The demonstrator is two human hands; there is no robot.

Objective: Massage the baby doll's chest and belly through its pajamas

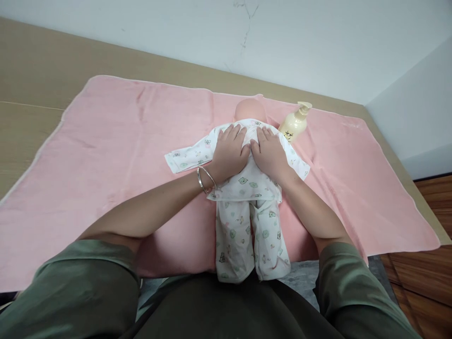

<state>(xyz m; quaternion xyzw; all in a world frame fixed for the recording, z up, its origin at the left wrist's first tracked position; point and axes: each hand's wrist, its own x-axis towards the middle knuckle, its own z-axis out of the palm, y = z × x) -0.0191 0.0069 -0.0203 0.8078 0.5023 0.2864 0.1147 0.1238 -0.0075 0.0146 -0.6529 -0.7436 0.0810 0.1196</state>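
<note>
A baby doll (pixel 250 109) lies on a pink blanket, the smooth back of its head turned up. It wears a white printed top (pixel 247 186) with sleeves spread to both sides, and matching trousers (pixel 236 240) whose legs reach the near edge. My left hand (pixel 230 153) rests flat on the left side of the upper back, fingers stretched out. Beside it, my right hand (pixel 268 153) lies flat on the right side, fingers extended. The thumbs are close together over the middle. The doll's own hands and feet do not show.
A cream pump bottle (pixel 295 123) stands tilted in view to the right of the doll's head. The pink blanket (pixel 106 155) covers most of a wooden table (pixel 31 61). A white wall (pixel 303 47) rises behind, and wood-patterned flooring (pixel 423 278) shows at the lower right.
</note>
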